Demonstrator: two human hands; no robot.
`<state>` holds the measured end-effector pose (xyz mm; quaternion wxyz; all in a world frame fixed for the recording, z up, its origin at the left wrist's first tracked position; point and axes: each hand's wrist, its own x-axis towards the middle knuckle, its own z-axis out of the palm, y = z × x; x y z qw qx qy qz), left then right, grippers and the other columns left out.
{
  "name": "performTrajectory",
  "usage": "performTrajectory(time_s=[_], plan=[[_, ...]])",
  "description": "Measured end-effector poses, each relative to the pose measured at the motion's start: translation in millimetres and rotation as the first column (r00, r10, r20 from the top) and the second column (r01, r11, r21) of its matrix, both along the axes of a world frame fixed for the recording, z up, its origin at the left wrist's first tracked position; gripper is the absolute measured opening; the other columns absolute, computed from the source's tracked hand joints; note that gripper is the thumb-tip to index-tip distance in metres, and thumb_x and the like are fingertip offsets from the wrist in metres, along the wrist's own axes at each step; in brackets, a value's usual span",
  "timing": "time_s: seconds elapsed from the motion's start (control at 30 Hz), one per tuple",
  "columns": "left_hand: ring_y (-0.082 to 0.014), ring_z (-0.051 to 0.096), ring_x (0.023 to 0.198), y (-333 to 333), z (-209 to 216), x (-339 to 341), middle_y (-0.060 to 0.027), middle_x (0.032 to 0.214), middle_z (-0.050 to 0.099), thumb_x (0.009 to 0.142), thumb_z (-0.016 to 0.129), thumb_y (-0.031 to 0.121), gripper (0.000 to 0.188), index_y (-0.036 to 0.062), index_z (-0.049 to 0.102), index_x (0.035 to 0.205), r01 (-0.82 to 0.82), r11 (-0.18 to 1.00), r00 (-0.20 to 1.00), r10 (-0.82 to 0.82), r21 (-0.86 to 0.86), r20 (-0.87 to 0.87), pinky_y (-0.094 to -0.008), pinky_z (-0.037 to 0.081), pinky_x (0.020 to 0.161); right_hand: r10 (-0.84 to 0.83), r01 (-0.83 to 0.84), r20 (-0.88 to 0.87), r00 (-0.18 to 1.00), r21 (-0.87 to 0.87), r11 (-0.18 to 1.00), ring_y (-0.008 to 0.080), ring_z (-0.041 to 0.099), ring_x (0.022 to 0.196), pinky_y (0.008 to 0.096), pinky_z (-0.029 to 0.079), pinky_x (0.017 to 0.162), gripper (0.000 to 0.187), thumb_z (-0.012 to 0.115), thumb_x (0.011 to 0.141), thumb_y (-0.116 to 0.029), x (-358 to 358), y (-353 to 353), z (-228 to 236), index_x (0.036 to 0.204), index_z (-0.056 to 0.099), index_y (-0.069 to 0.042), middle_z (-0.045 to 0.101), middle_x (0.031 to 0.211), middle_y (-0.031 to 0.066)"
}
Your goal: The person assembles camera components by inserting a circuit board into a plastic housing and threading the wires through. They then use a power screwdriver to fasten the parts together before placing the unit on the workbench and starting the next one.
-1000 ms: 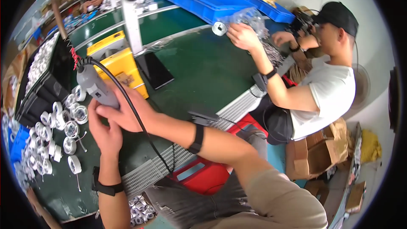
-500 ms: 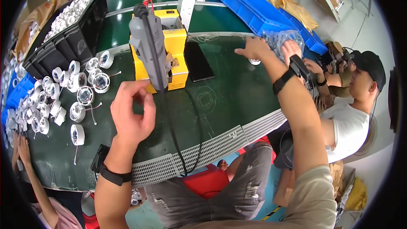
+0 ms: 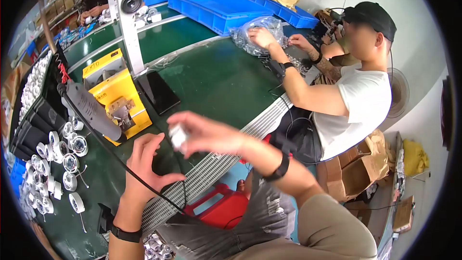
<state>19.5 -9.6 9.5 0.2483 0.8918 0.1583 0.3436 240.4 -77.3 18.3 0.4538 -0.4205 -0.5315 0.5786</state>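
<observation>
My right hand [image 3: 211, 136] is closed around a small white round part [image 3: 178, 137], held above the front edge of the green bench. Beside it, my left hand [image 3: 144, 167] is open, thumb and fingers apart, with nothing in it. A black cable runs in front of the left hand from a grey corded hand tool [image 3: 91, 108]. That tool leans against a yellow stand [image 3: 130, 106]. Several white round housings [image 3: 71, 162], some trailing wires, lie to the left of my hands.
A black crate [image 3: 41, 123] of white parts stands at the left. A dark flat panel [image 3: 159, 94] lies by the stand. On the right a co-worker [image 3: 356, 86] handles a clear plastic bag [image 3: 260, 36] near a blue tray [image 3: 211, 9]. A white post [image 3: 129, 29] rises behind.
My right hand has come back from the far right of the bench with the white part in it, close to my left hand. The view has turned to the right.
</observation>
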Motion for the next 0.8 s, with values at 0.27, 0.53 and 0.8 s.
performTrajectory(time_s=[0.27, 0.53, 0.8], plan=[[-0.0355, 0.064, 0.093, -11, -5, 13, -0.0177, 0.108, 0.062, 0.063, 0.085, 0.021, 0.067, 0.0023, 0.053, 0.119, 0.055, 0.986, 0.994, -0.069, 0.157, 0.087, -0.0387, 0.053, 0.078, -0.419, 0.41, -0.026, 0.908, 0.269, 0.872, 0.025, 0.053, 0.115, 0.0369, 0.044, 0.096, 0.083, 0.065, 0.087, -0.012, -51, -47, -14, 0.149, 0.011, -0.012, 0.037, 0.139, 0.0222], [-0.0284, 0.065, 0.098, -8, -10, 6, -0.0133, 0.112, 0.062, 0.065, 0.083, 0.009, 0.064, 0.0064, 0.053, 0.122, 0.152, 0.963, 0.982, -0.122, -0.222, 0.145, -0.0337, 0.052, 0.083, -0.499, 0.486, -0.237, 0.834, -0.114, 0.867, 0.016, 0.063, 0.087, 0.0287, 0.049, 0.083, 0.026, 0.059, 0.093, -0.012, -61, -54, -18, 0.112, 0.056, 0.005, 0.066, 0.093, 0.0086], [-0.0177, 0.053, 0.114, -2, -16, 3, -0.0078, 0.124, 0.052, 0.071, 0.077, -0.003, 0.07, 0.0048, 0.042, 0.131, 0.521, 0.399, 0.848, -0.343, -0.755, 0.404, -0.0331, 0.045, 0.097, -0.471, 0.522, -0.281, 0.836, 0.144, 0.841, 0.0122, 0.052, 0.082, 0.0308, 0.042, 0.088, 0.009, 0.06, 0.091, -0.009, -62, -65, -23, 0.096, 0.058, -0.001, 0.057, 0.084, 0.0024]])
